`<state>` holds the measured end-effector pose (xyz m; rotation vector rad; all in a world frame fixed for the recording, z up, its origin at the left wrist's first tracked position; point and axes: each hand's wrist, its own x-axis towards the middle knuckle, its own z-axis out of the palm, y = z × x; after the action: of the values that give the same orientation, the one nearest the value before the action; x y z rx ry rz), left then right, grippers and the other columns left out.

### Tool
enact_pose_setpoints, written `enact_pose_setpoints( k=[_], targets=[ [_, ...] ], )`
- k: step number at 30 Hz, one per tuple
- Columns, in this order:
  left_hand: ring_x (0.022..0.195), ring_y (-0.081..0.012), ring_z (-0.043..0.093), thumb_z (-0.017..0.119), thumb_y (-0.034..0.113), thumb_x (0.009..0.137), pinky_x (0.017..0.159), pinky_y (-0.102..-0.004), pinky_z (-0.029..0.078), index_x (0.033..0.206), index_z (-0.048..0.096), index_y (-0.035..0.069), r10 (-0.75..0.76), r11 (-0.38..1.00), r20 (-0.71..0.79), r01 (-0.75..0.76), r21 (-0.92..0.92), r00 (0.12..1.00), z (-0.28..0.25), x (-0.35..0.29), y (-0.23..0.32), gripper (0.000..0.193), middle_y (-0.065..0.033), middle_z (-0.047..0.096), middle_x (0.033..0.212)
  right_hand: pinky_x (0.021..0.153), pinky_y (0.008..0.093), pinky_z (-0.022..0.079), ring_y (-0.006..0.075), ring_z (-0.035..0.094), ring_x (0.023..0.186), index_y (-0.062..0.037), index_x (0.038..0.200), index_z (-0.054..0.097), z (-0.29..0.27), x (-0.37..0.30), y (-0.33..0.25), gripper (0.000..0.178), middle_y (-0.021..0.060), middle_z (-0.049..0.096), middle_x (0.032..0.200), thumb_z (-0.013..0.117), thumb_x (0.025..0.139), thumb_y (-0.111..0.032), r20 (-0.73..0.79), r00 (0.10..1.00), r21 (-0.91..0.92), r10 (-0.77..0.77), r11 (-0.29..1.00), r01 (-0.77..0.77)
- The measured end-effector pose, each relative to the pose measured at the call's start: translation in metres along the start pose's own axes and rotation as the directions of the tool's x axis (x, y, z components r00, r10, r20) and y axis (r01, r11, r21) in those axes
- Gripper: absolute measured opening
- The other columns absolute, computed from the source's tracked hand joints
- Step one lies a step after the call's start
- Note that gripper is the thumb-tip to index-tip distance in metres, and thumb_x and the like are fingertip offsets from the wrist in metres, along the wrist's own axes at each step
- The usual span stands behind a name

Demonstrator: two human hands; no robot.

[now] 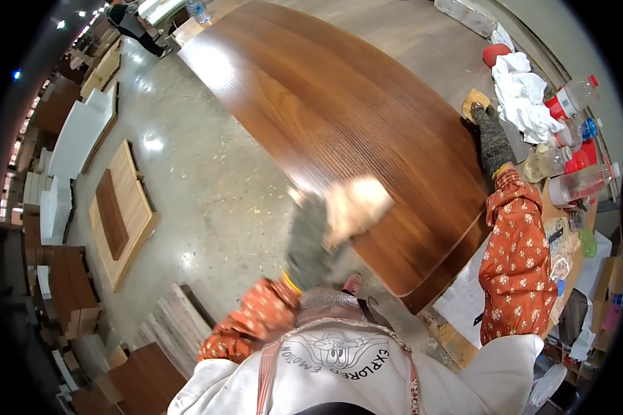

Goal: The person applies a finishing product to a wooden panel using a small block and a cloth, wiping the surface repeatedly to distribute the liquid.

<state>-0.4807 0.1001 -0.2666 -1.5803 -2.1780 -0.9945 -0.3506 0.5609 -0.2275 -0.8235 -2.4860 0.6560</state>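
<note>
In the head view, a long brown wood-grained panel (346, 117) lay beneath and ahead of the left fingers and ran up along the left side of the right fingers. The left hand (313, 232), in a dark grey glove, was over or against the panel's near left edge. A pale shape (367, 204) at its fingers was too blurred to tell as cloth or glove, so whether they were open or closed on something could not be told. The right hand (486, 124), gloved in grey with tan fingertips, was at the panel's right edge; its fingers looked bent, but whether they gripped the edge could not be told. Just right of those fingers lay a crumpled white cloth (525, 97), with clear bottles (580, 185) beyond and nearer the body. Well left of the left fingers, a pale wooden board (142, 200) bore a dark brown strip (111, 214).
</note>
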Motion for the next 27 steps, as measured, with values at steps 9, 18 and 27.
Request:
enact_pose_setpoints(
  k=[9,18,27],
  targets=[
    [0.128,-0.0337,0.041,0.063,0.037,0.086,0.109,-0.0424,0.029,0.133,0.045,0.009,0.023,0.986,-0.022,-0.026,-0.166,1.0,-0.039,0.007,-0.053,0.058,-0.0173,0.046,0.136,0.11,0.035,0.024,0.0325,0.031,0.133,-0.0134,0.136,0.042,0.029,-0.017,-0.04,0.043,0.0217,0.033,0.143,0.031,0.096,-0.004,0.156,0.987,-0.252,0.032,0.968,0.008],
    [0.114,-0.0337,0.053,0.065,0.034,0.084,0.096,-0.0368,0.042,0.129,0.047,0.001,-0.531,0.813,0.093,0.538,-0.223,0.842,-0.063,0.063,-0.2,0.058,-0.0242,0.054,0.123,0.101,0.0331,0.033,0.0258,0.048,0.115,0.0032,0.132,0.038,0.031,-0.064,-0.121,0.07,0.0175,0.05,0.127,0.052,0.089,-0.051,-0.02,0.949,0.425,0.313,0.862,-0.276],
    [0.128,-0.0338,0.039,0.058,0.024,0.089,0.11,-0.0423,0.025,0.124,0.052,0.003,-0.062,0.985,-0.161,0.035,-0.167,0.985,-0.038,-0.009,-0.05,0.041,-0.0164,0.05,0.13,0.1,0.0347,0.034,0.0269,0.047,0.114,-0.0008,0.136,0.035,0.03,-0.065,-0.109,0.069,0.0161,0.05,0.125,0.052,0.089,-0.049,-0.003,0.93,0.493,0.368,0.809,-0.319]
  ],
)
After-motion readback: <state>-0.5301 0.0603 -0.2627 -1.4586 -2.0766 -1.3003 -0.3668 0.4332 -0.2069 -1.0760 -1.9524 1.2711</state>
